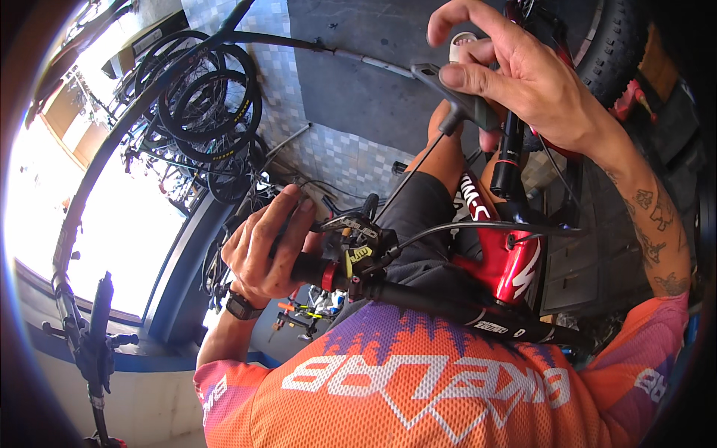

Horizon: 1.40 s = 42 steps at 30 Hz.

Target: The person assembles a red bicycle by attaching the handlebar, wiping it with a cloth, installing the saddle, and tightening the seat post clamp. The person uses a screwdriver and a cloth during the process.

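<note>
My left hand (263, 245), with a dark watch on its wrist, wraps around the black grip (308, 269) at the handlebar's left end. A red collar (329, 275) edges that grip. Beside my fingers sits a black brake lever assembly (358, 237) with yellow markings. My raised right hand (519, 75) holds a dark T-handle wrench (467, 104) between thumb and fingers. Its thin shaft slants down to the lever assembly; whether the tip sits in a bolt is too small to tell. The black handlebar (448, 316) crosses in front of my orange shirt, above a red bike frame (515, 269).
A black cable (478, 225) arcs over the frame from the lever. Several bike tyres (205, 93) hang or stack at the far left. A knobby tyre (614, 52) stands at the upper right. A dark mat (351, 97) covers part of the tiled floor. Dark drawers (575, 287) are at right.
</note>
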Tool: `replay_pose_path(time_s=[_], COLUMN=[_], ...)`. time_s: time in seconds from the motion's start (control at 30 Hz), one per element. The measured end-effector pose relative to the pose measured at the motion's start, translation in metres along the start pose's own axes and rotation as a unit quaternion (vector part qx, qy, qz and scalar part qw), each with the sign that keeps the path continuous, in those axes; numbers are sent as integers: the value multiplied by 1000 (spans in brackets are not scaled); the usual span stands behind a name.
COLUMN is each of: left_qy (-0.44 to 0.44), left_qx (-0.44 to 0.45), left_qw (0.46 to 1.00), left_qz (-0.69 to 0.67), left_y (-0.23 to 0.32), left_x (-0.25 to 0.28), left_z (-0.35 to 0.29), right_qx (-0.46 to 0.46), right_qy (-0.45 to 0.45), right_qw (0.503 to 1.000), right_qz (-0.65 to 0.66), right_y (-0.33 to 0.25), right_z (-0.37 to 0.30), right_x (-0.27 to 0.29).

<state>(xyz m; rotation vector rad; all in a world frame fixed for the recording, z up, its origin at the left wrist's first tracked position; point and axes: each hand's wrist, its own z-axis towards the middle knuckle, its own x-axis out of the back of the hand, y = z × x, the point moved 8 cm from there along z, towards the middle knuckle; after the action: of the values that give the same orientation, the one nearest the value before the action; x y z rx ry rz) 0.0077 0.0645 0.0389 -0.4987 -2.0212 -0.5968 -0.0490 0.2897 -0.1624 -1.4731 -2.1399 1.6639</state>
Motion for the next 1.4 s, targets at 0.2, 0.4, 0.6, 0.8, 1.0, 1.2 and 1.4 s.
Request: replay_pose_path(time_s=[0.2,0.4,0.6,0.8,1.0,1.2,1.4], left_qy=[-4,3,-26,19,2,19,22], left_qx=[-7,-1,30,-45,34,-10,-12], left_qw=[1000,1000,999,998,999,1000,998], left_qz=[9,6,17,-37,-19,9,-55], left_y=[2,2,-9,-37,-66,-55,-58], left_x=[-1,-1,-8,-13,-13,-15,-5], left_z=[0,4,-16,-21,-26,-19,10], right_qx=[144,117,45,100,118,112,-80], right_qy=[-41,-107,-114,-95,7,221,538], right_qw=[985,972,978,975,972,945,830], right_qz=[-82,-172,-170,-175,-202,-212,-119], right_y=[-13,-8,8,6,-22,-42,-3], right_z=[2,9,14,49,-1,-159,-362], right_x=[14,19,10,-6,29,101,85])
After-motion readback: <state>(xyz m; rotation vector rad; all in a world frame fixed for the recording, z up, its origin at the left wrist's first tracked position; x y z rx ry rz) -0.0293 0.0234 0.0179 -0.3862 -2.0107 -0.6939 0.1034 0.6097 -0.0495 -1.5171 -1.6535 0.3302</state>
